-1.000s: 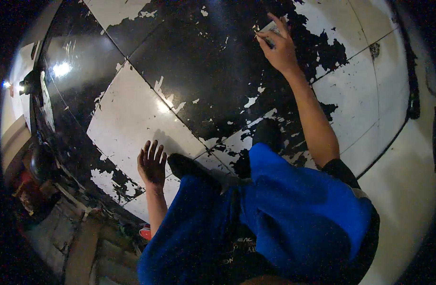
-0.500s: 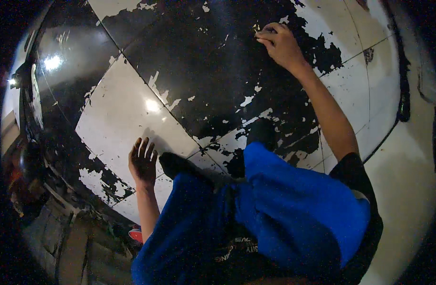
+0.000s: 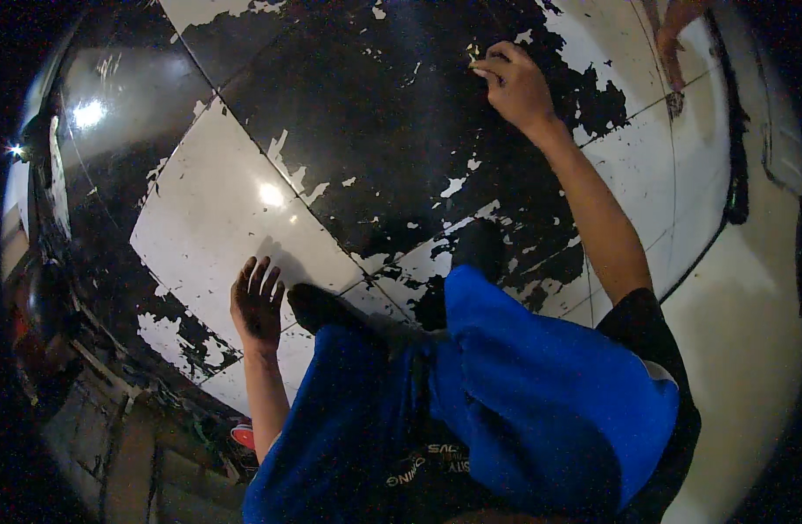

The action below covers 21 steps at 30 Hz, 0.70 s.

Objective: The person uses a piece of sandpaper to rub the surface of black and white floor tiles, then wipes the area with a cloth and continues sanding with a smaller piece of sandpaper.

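Note:
My left hand (image 3: 259, 301) hovers or rests by the white tile (image 3: 217, 192), left of my dark-covered foot. Its fingers are stretched and spread, the palm is smudged black, and nothing is in it. Far forward and to the right, my right hand (image 3: 519, 86) is over the black, flaking layer (image 3: 375, 113) on the tiles. Thumb and forefinger come together in a pinch beside a small pale flake mark (image 3: 473, 54). Whatever the fingertips hold, if anything, is too small to make out.
I squat in blue trousers (image 3: 541, 367). Another person's bare leg and foot (image 3: 669, 52) are at the far right. Dark clutter (image 3: 47, 306) lines the left side, with a red item (image 3: 243, 435) near my left forearm. A dark raised edge (image 3: 738, 192) bounds the right.
Another person's leg and foot have come into view at the upper right. My right hand stays pinched in nearly the same place; my left hand remains spread. The view has shifted slightly.

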Available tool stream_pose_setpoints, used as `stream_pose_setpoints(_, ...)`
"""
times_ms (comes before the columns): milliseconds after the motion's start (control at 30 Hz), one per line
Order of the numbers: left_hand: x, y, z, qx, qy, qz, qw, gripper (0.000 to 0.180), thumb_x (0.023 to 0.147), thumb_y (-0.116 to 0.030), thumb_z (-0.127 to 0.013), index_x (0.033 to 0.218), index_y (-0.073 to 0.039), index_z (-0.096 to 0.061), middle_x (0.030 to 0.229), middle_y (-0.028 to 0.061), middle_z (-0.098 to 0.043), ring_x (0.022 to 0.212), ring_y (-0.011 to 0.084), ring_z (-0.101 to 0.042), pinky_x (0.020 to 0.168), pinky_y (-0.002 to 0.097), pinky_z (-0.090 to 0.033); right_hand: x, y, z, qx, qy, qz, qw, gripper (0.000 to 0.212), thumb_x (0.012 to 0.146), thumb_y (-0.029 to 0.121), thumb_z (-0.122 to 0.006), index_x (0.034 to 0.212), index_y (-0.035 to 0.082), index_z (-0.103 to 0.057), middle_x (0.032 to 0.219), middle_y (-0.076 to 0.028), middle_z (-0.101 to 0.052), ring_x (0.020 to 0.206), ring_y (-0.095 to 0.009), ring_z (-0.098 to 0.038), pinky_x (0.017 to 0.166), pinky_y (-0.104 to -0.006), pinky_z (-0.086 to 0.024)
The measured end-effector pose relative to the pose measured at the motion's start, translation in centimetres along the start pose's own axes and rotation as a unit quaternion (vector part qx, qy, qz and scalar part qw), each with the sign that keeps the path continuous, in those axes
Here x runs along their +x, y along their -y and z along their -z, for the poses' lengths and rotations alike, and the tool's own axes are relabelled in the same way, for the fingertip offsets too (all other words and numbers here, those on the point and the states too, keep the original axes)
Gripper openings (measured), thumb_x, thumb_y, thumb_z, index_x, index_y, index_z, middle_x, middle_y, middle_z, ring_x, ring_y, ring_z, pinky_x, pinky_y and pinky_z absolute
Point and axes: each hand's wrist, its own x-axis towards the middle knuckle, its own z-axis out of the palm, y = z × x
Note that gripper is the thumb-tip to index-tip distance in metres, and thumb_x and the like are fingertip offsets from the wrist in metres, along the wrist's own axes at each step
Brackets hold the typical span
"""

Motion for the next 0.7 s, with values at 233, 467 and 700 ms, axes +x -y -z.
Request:
stream_pose_setpoints(233, -0.3, 0.5, 0.9, -0.014, -0.018, 0.002, 1.0, 0.051, 0.105, -0.041, -0.042, 0.147, -0.012, -0.049, 0.149, 0.0103, -0.052, 0.135, 0.0294, -0.049, 0.113, 0.0434, -0.035, 0.5, 0.1, -0.3, -0.01, 0.012, -0.026, 1.0, 0.016, 0.086, 0.013, -0.067, 0.095, 0.013, -0.079, 0.105, -0.008, -0.068, 0.095, -0.031, -0.068, 0.082, -0.0416, -0.057)
stream_pose_setpoints(467, -0.6, 0.4, 0.8, -0.014, -0.028, -0.006, 0.999, 0.051, 0.104, -0.039, -0.043, 0.145, -0.01, -0.05, 0.145, 0.0114, -0.054, 0.131, 0.0294, -0.052, 0.111, 0.0443, -0.037, 0.6, 0.1, -0.1, -0.034, 0.0, -0.012, 0.999, 0.017, 0.085, 0.009, -0.067, 0.096, 0.012, -0.078, 0.104, -0.009, -0.068, 0.095, -0.031, -0.068, 0.085, -0.0414, -0.057)
stream_pose_setpoints(700, -0.5, 0.1, 1.3, 0.004, -0.031, -0.005, 1.0, 0.052, 0.105, -0.04, -0.042, 0.147, -0.011, -0.049, 0.15, 0.01, -0.051, 0.135, 0.0289, -0.049, 0.114, 0.0433, -0.033, 1.3, -0.2, -0.4, -0.02, -0.008, -0.019, 1.0, 0.019, 0.082, 0.006, -0.066, 0.096, 0.011, -0.078, 0.104, -0.012, -0.068, 0.095, -0.031, -0.068, 0.086, -0.041, -0.057)
